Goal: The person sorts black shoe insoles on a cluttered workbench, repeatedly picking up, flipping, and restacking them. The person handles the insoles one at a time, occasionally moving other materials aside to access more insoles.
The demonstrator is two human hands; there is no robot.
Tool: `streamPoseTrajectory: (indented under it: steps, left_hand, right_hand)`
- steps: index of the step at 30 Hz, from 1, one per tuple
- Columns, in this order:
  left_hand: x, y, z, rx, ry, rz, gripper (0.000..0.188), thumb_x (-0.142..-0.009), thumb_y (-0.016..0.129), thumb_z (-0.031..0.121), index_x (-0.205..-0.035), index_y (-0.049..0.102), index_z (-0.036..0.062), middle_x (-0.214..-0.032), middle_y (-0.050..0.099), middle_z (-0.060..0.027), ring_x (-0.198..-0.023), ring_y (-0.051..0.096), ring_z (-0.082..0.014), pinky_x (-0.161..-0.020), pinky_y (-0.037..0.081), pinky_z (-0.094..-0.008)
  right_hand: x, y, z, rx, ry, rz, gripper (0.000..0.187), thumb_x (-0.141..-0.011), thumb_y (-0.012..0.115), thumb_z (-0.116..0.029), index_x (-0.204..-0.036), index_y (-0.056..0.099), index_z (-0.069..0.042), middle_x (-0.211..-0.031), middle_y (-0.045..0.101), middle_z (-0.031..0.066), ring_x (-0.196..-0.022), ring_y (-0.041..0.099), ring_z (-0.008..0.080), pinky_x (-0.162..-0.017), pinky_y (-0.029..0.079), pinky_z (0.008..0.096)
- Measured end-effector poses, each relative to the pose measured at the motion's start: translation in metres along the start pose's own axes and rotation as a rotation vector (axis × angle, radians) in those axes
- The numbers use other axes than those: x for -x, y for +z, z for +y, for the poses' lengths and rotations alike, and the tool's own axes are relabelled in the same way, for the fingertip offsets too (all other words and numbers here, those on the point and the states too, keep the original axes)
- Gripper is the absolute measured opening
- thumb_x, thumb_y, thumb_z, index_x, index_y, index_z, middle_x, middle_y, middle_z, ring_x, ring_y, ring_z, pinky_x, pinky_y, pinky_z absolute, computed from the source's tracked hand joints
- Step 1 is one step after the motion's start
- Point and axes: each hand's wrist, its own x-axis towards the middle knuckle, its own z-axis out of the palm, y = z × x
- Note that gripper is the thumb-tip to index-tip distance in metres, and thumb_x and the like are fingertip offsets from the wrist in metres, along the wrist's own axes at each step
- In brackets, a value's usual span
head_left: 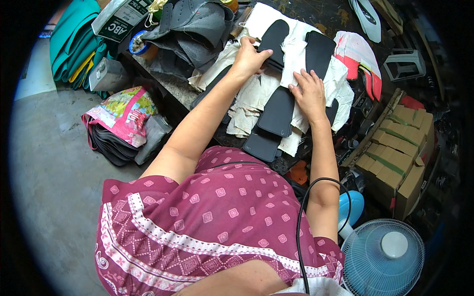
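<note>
Black sole-shaped pieces, like shoe insoles, lie on white, torn-edged sheets (252, 98) over a dark worktable. At the far side, my left hand (249, 59) grips the lower left edge of a black insole (275, 37), its thumb over the top. My right hand (311, 96) lies palm down with fingers spread, its fingertips at the near end of another black insole (318, 52). Close by its thumb, a third insole (277, 112) overlaps a lower black piece (261, 145). More black pieces show partly under my left forearm and beside my right wrist.
Dark grey cut pieces (195, 37) are heaped at the far left, beside a blue-rimmed jar (138, 44). A colourful bag (121, 116) sits lower left. At right stand strapped cardboard boxes (395, 143) and a blue fan (382, 259). A black cable (298, 232) loops by my right arm.
</note>
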Motion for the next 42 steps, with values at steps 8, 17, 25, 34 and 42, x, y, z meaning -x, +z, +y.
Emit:
streamPoseTrajectory:
  steps: [8, 17, 25, 34, 42]
  left_hand:
    - [0.004, -0.004, 0.029, -0.472, 0.483, 0.377, 0.045, -0.074, 0.061, 0.016, -0.117, 0.049, 0.0071, -0.087, 0.063, -0.0157, -0.080, 0.064, -0.0341, -0.077, 0.050, -0.0443]
    - [0.038, -0.051, 0.064, 0.300, 0.495, 0.244, 0.043, -0.085, 0.063, 0.000, -0.121, 0.038, -0.0004, -0.102, 0.059, -0.0083, -0.087, 0.060, -0.0133, -0.073, 0.051, -0.0248]
    - [0.117, -0.018, -0.002, 0.656, -0.263, 0.009, 0.046, -0.084, 0.069, 0.003, -0.117, 0.035, 0.0011, -0.103, 0.056, -0.0119, -0.091, 0.059, -0.0175, -0.079, 0.050, -0.0297]
    - [0.122, -0.022, -0.024, 1.148, -0.424, -0.171, 0.030, -0.097, 0.054, 0.023, -0.116, 0.052, -0.0005, -0.108, 0.060, -0.0118, -0.099, 0.060, -0.0240, -0.093, 0.048, -0.0404]
    - [0.127, -0.028, -0.019, 1.049, -0.383, -0.310, 0.028, -0.101, 0.047, 0.026, -0.121, 0.048, 0.0065, -0.120, 0.058, -0.0118, -0.108, 0.059, -0.0253, -0.094, 0.048, -0.0463]
  right_hand:
    - [-0.003, -0.008, 0.010, -0.131, 0.045, -0.016, 0.036, -0.087, 0.063, -0.032, -0.116, 0.068, -0.011, -0.130, 0.060, 0.0101, -0.127, 0.047, 0.0341, -0.107, 0.036, 0.0405]
    - [-0.004, -0.012, 0.014, -0.635, 0.255, 0.062, 0.027, -0.094, 0.058, -0.026, -0.112, 0.070, -0.009, -0.129, 0.061, 0.0130, -0.122, 0.054, 0.0310, -0.104, 0.040, 0.0368]
    - [0.011, -0.052, -0.030, -0.550, 0.267, 0.672, 0.031, -0.090, 0.058, -0.003, -0.121, 0.058, -0.004, -0.105, 0.063, 0.0098, -0.100, 0.059, 0.0167, -0.085, 0.049, 0.0292]
    - [0.020, -0.022, -0.083, -0.452, -0.007, -0.149, 0.055, -0.082, 0.071, -0.024, -0.132, 0.055, -0.008, -0.134, 0.054, 0.0181, -0.125, 0.050, 0.0344, -0.103, 0.040, 0.0415]
    - [0.016, -0.016, -0.067, -0.537, 0.013, -0.192, 0.065, -0.076, 0.077, -0.033, -0.134, 0.055, -0.016, -0.139, 0.052, 0.0150, -0.120, 0.054, 0.0311, -0.097, 0.046, 0.0387]
